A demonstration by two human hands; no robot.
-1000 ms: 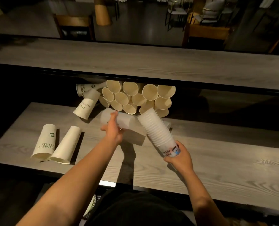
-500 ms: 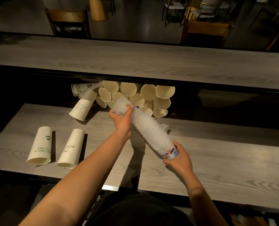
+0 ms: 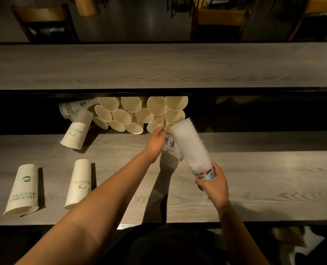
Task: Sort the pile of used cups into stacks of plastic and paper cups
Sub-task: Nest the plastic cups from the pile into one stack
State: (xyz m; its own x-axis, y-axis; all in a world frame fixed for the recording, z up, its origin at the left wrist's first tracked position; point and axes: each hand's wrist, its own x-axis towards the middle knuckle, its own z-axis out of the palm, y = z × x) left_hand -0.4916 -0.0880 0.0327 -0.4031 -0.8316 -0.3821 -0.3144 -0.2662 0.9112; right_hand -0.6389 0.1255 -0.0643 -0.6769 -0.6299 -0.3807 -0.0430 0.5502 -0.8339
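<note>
My right hand (image 3: 213, 183) grips the base of a tall stack of clear plastic cups (image 3: 191, 144), tilted up and to the left over the lower table (image 3: 254, 188). My left hand (image 3: 157, 142) reaches forward beside the stack and lies against a loose printed plastic cup (image 3: 171, 147) on the table; its grip is hidden. Behind them is a pile of paper cups (image 3: 135, 113) on their sides, mouths toward me. More paper cups lie singly: one leaning at the pile's left (image 3: 75, 134), two near the front left (image 3: 23, 190) (image 3: 79, 183).
A higher wooden counter (image 3: 158, 66) runs across above the pile, with a dark gap under it. Chairs (image 3: 44, 22) stand beyond the counter. The table's front edge is just above my dark clothing.
My left hand pushed a plastic cup onto the top of the stack, then let go and dropped down to the loose plastic cup beside the stack. The stack now stands more upright.
</note>
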